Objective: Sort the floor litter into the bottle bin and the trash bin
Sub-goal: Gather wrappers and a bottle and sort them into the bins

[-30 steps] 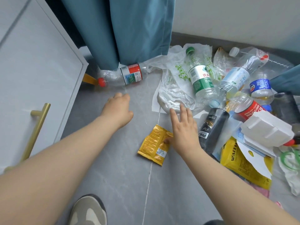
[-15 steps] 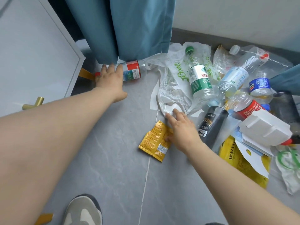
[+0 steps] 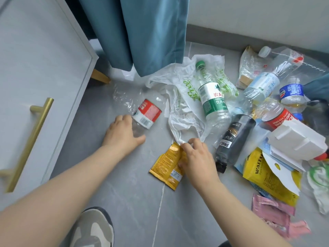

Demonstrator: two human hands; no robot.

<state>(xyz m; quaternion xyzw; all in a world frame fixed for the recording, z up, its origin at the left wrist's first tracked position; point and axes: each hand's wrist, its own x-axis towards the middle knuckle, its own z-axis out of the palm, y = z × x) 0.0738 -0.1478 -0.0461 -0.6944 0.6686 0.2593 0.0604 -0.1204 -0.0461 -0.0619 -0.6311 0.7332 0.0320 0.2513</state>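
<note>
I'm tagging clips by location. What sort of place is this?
Probably a room in a home: grey tiled floor, a teal curtain hanging to the floor, and a white cabinet with a brass handle. Litter lies along the wall.

Left of the white plastic bag [image 3: 179, 97], bare grey floor [image 3: 110, 184] is lying open up to the cabinet [image 3: 41, 82]; right of it, bottles and wrappers are crowding everything.

The plastic bag [image 3: 179, 97] lies on the floor [image 3: 110, 184]. Left of it lies a crushed bottle [image 3: 140, 111], on it another bottle [image 3: 211, 97]. A sachet [image 3: 167, 166] lies just before the bag.
</note>
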